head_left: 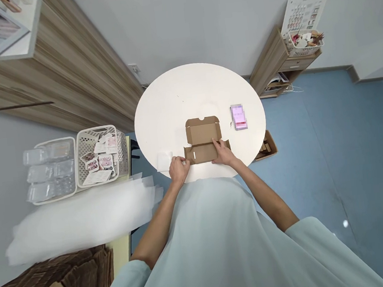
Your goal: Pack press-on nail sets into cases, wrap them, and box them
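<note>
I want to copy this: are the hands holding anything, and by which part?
Yes, the open cardboard box. The left hand holds its near left corner, and the right hand holds the right end of its bottom part.

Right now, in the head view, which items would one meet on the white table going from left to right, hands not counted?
Flat white piece, open cardboard box, pixelated pink-purple item.
</note>
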Motion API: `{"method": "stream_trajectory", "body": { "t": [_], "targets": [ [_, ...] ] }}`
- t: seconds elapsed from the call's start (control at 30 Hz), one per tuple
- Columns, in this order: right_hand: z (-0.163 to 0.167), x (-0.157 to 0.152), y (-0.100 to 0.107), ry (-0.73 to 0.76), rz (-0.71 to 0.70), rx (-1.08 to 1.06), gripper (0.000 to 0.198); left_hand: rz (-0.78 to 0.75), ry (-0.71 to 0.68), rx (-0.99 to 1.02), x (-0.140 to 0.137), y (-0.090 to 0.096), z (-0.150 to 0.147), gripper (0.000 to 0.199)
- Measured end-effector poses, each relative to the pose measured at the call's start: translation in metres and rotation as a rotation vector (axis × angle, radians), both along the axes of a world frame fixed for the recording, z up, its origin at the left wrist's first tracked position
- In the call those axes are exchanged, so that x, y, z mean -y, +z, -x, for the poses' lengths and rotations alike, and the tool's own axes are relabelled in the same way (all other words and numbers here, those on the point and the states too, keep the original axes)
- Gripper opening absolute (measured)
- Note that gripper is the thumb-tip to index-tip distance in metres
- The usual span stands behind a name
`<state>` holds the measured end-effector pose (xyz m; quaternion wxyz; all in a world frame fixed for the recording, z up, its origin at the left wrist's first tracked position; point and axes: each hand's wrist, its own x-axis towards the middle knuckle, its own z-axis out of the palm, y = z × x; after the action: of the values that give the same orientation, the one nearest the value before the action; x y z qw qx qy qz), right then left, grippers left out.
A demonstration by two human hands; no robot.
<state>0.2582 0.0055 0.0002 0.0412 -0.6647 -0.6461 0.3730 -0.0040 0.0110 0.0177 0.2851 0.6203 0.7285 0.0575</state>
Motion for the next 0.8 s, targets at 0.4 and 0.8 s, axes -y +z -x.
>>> {"method": "stream_trajectory", "body": {
  "t": [0.4, 0.8],
  "targets": [
    [-0.001, 0.0, -0.002, 0.011, -0.004, 0.004, 0.133, 0.06, -0.093, 0.126, 0.0, 0.011, -0.038, 0.027],
    [-0.003, 0.0, -0.003, 0.038, -0.004, 0.013, 0.134, 0.188, -0.053, -0.05, -0.017, -0.001, -0.04, 0.01]
  ]
}}
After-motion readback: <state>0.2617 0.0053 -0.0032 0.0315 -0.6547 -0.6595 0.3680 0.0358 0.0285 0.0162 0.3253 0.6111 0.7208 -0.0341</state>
